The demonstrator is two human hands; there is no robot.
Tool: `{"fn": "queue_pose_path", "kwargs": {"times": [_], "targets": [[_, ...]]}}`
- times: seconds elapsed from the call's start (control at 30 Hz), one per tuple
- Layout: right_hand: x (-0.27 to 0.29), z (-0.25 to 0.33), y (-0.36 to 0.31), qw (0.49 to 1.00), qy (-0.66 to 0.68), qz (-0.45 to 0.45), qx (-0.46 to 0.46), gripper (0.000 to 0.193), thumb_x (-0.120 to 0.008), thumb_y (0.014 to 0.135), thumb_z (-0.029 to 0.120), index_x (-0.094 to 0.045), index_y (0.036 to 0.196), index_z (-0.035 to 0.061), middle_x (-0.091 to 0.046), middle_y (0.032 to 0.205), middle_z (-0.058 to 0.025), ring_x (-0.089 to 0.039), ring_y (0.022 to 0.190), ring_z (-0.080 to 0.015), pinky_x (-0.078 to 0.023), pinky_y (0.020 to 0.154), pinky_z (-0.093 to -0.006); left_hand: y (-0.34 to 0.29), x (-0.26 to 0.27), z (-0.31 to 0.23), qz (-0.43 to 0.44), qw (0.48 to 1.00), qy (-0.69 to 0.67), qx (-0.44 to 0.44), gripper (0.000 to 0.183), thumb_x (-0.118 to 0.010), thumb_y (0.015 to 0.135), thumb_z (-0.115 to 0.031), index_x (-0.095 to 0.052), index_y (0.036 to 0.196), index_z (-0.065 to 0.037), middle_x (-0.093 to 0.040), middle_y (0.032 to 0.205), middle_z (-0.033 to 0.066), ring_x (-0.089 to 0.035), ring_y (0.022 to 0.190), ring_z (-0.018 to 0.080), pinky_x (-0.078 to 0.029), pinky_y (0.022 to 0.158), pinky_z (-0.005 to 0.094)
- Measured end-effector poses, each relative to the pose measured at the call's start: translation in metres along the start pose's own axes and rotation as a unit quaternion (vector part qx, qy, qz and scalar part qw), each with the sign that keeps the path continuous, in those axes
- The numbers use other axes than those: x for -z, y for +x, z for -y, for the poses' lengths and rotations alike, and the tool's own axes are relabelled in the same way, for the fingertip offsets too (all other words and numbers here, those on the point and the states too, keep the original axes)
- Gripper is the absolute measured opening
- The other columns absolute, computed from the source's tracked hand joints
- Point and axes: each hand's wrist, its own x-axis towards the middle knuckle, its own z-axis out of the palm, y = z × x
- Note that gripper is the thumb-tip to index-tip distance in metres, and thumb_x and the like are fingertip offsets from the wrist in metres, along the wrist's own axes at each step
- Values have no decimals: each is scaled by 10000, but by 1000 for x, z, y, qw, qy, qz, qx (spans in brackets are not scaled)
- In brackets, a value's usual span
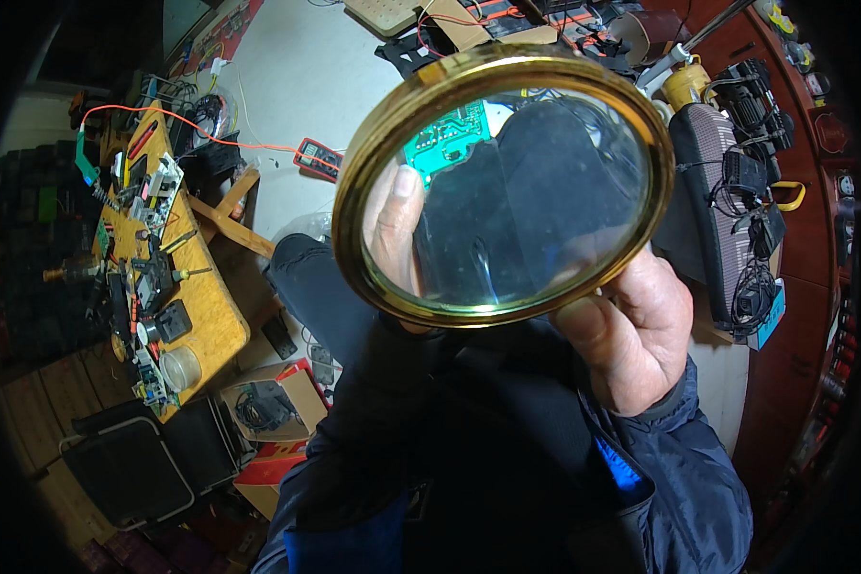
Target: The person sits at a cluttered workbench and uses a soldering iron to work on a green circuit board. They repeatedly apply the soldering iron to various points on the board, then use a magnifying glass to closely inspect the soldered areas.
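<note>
A large magnifying glass (545, 225) with a round gold-coloured rim fills the upper middle of the head view, tilted before me. Closed on its lower right rim is my right hand (629, 335), thumb at the near side. Through the lens I see my left hand (393, 228), its thumb pressed on the edge of a green circuit board (450, 137). Solder points show on the board, and its corner looks ragged. The rest of my left fingers are hidden behind the board and the rim. My dark trouser legs appear behind the glass.
At left stands a yellow workbench (215, 316) cluttered with tools, circuit boards and a clear jar (179, 367). A red multimeter (318, 160) lies beyond the glass. Below the bench are an open carton (301, 397) and a black chair (129, 469). Cables and adapters cover a padded seat (703, 182) at right.
</note>
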Motion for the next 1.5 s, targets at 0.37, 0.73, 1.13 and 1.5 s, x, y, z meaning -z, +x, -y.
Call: {"fn": "queue_pose_path", "kwargs": {"times": [0.37, 0.73, 1.13, 1.5], "targets": [[2, 2, 1, 999, -28, 7, 15, 165, -734, 966, 70, -695, 1113, 6, -739, 904, -107, -747, 748, -212, -559, 691, -304, 2, -16, -8, -43, 998, -43, 9, 493, -410, 1119, -342, -588, 1406, 17, -678, 1298, 134, -663, 1168, 205, -530, 1012, 366], [0, 5, -2, 999, 22, -8, -37, 166, -738, 959, 87, -700, 1095, 1, -740, 948, -116, -746, 790, -224, -559, 726, -308, 6, -11, 3, 18, 996, 2, -89, 504, -489, 1073, -323, -564, 1428, 26, -667, 1304, 150, -659, 1181, 223, -524, 1033, 375], [2, 4, -3, 999, 17, 0, -45, 184, -732, 957, 90, -702, 1114, -1, -743, 976, -118, -751, 823, -225, -558, 750, -305, 7, -11, 6, 13, 994, -12, -110, 505, -518, 1058, -314, -571, 1422, 31, -673, 1288, 150, -658, 1181, 221, -520, 1042, 374], [1, 3, -4, 999, 18, -2, -45, 204, -718, 955, 80, -704, 1140, -5, -745, 985, -117, -751, 822, -213, -559, 748, -300, 4, -3, 15, -22, 995, -82, -59, 488, -468, 1090, -317, -611, 1398, 34, -687, 1314, 142, -655, 1196, 208, -511, 1059, 367]]}}
